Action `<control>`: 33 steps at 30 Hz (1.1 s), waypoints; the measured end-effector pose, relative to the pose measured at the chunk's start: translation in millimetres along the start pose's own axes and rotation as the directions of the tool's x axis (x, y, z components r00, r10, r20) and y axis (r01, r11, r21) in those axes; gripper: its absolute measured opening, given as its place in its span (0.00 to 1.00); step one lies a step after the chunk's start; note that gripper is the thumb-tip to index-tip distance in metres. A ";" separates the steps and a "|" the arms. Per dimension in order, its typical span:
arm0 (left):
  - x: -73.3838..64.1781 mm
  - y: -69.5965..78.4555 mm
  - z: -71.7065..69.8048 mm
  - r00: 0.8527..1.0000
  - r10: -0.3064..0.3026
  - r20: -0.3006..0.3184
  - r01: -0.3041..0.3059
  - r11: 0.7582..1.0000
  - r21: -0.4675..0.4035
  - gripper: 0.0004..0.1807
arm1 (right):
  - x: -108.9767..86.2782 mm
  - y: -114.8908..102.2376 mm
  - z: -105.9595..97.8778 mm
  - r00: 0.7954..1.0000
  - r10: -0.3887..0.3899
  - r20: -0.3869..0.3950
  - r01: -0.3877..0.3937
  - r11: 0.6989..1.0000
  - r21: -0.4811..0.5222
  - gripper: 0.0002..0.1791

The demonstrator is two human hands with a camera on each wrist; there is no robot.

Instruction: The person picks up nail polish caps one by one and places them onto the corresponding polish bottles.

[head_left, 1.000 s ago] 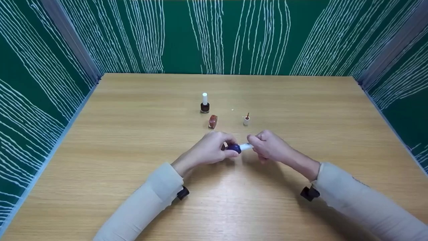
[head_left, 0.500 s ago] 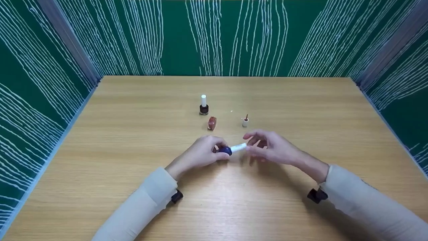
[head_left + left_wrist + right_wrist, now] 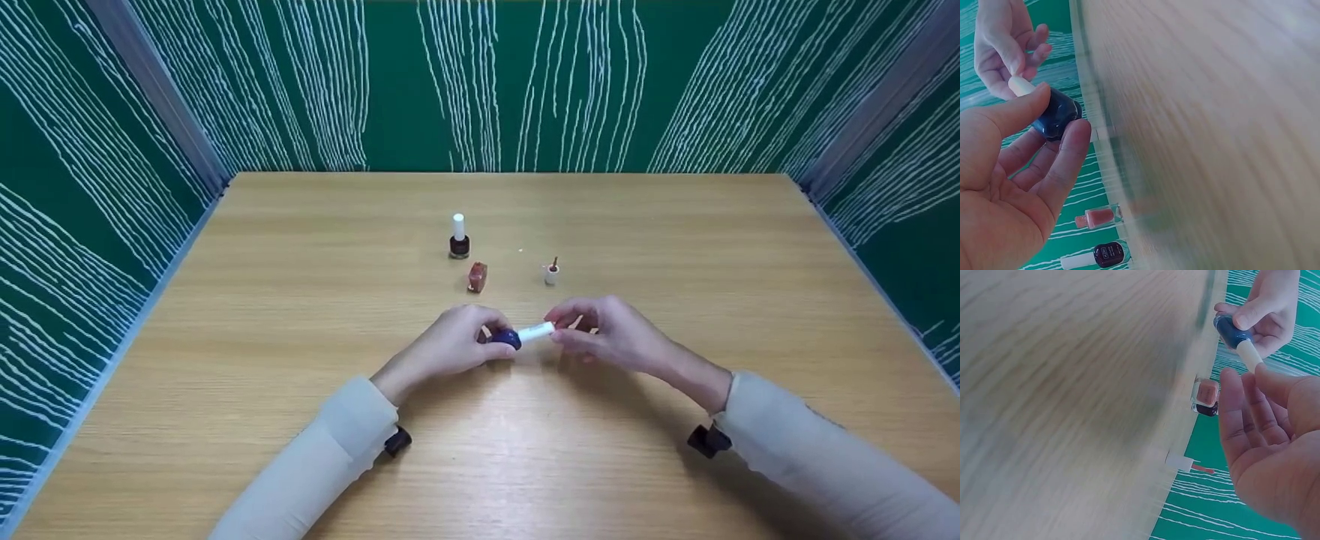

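My left hand holds a dark blue nail polish bottle between thumb and fingers, tilted on its side above the table. Its long white cap points right, toward my right hand. Thumb and fingertips of that hand pinch the cap's far end; the other fingers are loosely bent. In the left wrist view the blue bottle lies between the thumb and fingertips. The right wrist view shows the white cap ending at the right thumb.
Beyond the hands stands a pinkish-red nail polish bottle without its cap. Behind it is a dark nail polish bottle with a white cap. To the right, a white cap stands with its brush upward. Green walls border the wooden table.
My right hand's curled fingers loosened from the cap, spread, and now close on its end again. The left hand moved slightly left with the blue bottle.
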State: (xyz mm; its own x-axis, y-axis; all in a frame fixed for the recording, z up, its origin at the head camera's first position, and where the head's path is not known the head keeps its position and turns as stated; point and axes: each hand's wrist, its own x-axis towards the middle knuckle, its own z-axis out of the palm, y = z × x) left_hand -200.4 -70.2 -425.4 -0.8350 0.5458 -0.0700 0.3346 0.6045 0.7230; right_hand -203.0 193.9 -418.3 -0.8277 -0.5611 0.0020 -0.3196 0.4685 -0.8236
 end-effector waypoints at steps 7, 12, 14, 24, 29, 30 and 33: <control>-1.5 1.2 -0.9 1.000 -0.005 0.003 0.005 1.000 -0.002 0.12 | -0.1 0.5 1.3 1.000 -0.016 -0.011 0.016 1.000 -0.017 0.12; -2.3 1.8 0.3 1.000 -0.001 -0.002 0.001 1.000 -0.004 0.10 | -0.2 0.7 1.7 0.996 -0.079 -0.034 0.076 0.993 -0.092 0.09; -2.2 2.1 0.7 1.000 0.009 -0.006 -0.009 1.000 0.002 0.10 | 0.0 0.0 2.1 0.995 -0.092 -0.041 0.086 0.988 -0.128 0.08; -1.2 4.5 2.4 0.999 0.039 -0.016 -0.039 0.999 0.022 0.11 | 0.8 -5.2 5.0 0.995 -0.079 -0.062 0.062 0.968 -0.241 0.15; -0.2 5.9 2.6 0.998 0.053 -0.015 -0.052 0.998 0.035 0.13 | 2.7 -6.7 6.3 0.999 -0.018 -0.044 0.007 0.972 -0.234 0.22; -0.2 6.4 2.4 0.998 0.054 -0.014 -0.053 0.998 0.037 0.13 | 3.2 -7.1 6.6 0.999 0.000 -0.039 -0.009 0.973 -0.232 0.24; -0.2 7.3 2.3 0.999 0.053 -0.006 -0.053 0.998 0.042 0.14 | 4.5 -7.1 7.5 0.998 0.054 -0.010 -0.055 0.977 -0.205 0.27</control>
State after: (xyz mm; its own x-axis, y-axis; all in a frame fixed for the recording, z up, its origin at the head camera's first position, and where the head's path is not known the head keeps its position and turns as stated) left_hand -196.8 -64.5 -421.7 -0.8185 0.5739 -0.0274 0.3965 0.5986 0.6961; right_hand -201.0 182.9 -416.7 -0.8485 -0.5279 -0.0370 -0.3611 0.6288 -0.6886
